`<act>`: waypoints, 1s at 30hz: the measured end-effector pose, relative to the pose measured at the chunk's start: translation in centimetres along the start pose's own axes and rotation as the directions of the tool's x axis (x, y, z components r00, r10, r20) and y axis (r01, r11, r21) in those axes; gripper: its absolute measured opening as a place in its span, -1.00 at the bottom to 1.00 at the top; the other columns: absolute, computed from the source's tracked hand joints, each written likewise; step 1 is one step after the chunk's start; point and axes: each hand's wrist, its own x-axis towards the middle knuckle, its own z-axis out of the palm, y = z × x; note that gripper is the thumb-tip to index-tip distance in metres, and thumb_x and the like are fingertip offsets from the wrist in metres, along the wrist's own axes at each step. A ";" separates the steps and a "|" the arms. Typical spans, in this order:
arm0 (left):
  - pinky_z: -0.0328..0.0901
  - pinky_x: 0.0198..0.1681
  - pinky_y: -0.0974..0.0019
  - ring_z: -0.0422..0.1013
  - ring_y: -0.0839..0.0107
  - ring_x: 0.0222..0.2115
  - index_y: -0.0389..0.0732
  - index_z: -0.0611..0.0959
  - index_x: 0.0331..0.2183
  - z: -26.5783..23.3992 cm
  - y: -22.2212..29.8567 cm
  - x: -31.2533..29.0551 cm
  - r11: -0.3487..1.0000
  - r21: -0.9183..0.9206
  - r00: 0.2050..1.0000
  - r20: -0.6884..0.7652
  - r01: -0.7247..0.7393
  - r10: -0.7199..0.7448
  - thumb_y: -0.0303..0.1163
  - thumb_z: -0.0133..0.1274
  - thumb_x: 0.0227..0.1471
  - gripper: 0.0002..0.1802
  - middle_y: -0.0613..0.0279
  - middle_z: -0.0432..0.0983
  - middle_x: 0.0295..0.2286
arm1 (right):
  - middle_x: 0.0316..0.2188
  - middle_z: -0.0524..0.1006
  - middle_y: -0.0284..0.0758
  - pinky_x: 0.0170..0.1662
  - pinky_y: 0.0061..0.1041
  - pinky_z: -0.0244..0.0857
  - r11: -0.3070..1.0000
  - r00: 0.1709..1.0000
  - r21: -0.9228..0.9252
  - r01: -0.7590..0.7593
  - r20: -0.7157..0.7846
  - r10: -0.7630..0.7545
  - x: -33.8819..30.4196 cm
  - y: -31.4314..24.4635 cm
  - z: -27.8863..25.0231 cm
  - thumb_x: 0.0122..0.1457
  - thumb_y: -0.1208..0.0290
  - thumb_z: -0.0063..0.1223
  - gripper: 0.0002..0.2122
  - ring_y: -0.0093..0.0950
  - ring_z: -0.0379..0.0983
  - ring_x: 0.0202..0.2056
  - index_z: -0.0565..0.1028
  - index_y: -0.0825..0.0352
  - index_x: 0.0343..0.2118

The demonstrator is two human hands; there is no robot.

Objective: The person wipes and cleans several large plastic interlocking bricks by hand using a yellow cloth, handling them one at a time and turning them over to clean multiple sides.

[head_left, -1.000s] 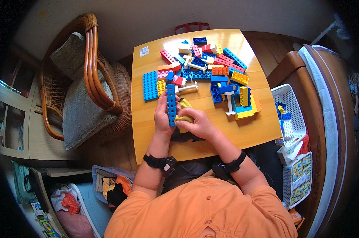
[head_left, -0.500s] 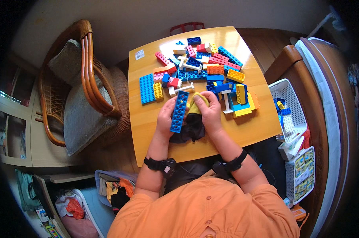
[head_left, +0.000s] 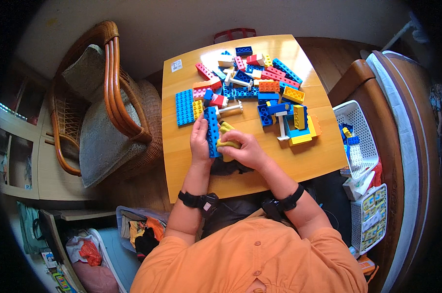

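My left hand (head_left: 200,143) is closed round a long blue toy brick (head_left: 211,132), held upright above the near part of the table with its studs showing. In my right hand (head_left: 249,149) a yellow cloth (head_left: 229,136) is pinched and pressed against the brick's right side. A dark part of cloth (head_left: 227,167) hangs below, partly hidden by my hands. Just beyond the brick lies a white bar-shaped piece (head_left: 231,108), and a flat blue studded plate (head_left: 185,107) rests to the left.
Several coloured bricks, including an orange brick (head_left: 269,86), are heaped on the wooden table (head_left: 299,163). A yellow and blue brick build (head_left: 300,126) stands at right. A wicker chair (head_left: 112,117) is on the left; white baskets (head_left: 366,146) stand off the right edge.
The long blue brick has turned from its hollow underside to its studded side and moved slightly left. My right hand has brought the cloth down against it.
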 end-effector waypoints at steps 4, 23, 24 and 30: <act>0.35 -0.49 0.48 0.42 0.45 -0.56 -0.21 0.39 0.13 0.2 0.2 -0.1 0.998 -0.064 0.997 0.071 0.017 -0.013 -0.14 -0.22 0.37 -0.55 0.12 0.53 -0.37 | -0.36 0.60 -0.28 -0.18 -0.48 0.41 0.996 0.992 -0.032 0.081 0.102 -0.077 -0.1 0.6 0.0 0.05 0.43 0.34 -0.80 -0.49 0.54 -0.31 0.57 0.35 -0.29; 0.27 -0.60 0.58 0.37 0.67 -0.59 -0.22 0.48 0.15 2.0 1.9 -1.8 0.904 0.342 0.916 0.213 0.257 -0.341 -0.17 0.00 0.24 -0.48 0.40 0.50 -0.41 | -0.37 0.53 -0.42 -0.23 -0.64 0.36 0.991 0.875 0.135 0.006 -0.480 0.060 0.8 0.2 -0.8 0.17 0.41 0.26 -0.82 -0.65 0.45 -0.33 0.51 0.36 -0.27; 0.26 -0.62 0.58 0.36 0.66 -0.61 -0.22 0.49 0.15 2.0 1.9 -1.8 0.903 0.341 0.914 0.214 0.262 -0.345 -0.17 -0.01 0.24 -0.48 0.40 0.50 -0.42 | -0.36 0.53 -0.42 -0.22 -0.64 0.36 0.990 0.875 0.141 0.012 -0.481 0.058 0.8 0.2 -0.7 0.17 0.41 0.26 -0.82 -0.65 0.45 -0.32 0.51 0.36 -0.26; 0.29 -0.60 0.56 0.37 0.64 -0.60 -0.22 0.49 0.14 1.9 2.1 -2.0 0.898 0.371 0.909 0.242 0.237 -0.340 -0.16 -0.03 0.24 -0.48 0.39 0.49 -0.44 | -0.35 0.53 -0.42 -0.20 -0.64 0.36 0.984 0.885 0.176 -0.018 -0.454 0.098 0.8 0.0 -1.1 0.18 0.42 0.26 -0.82 -0.64 0.45 -0.29 0.51 0.36 -0.26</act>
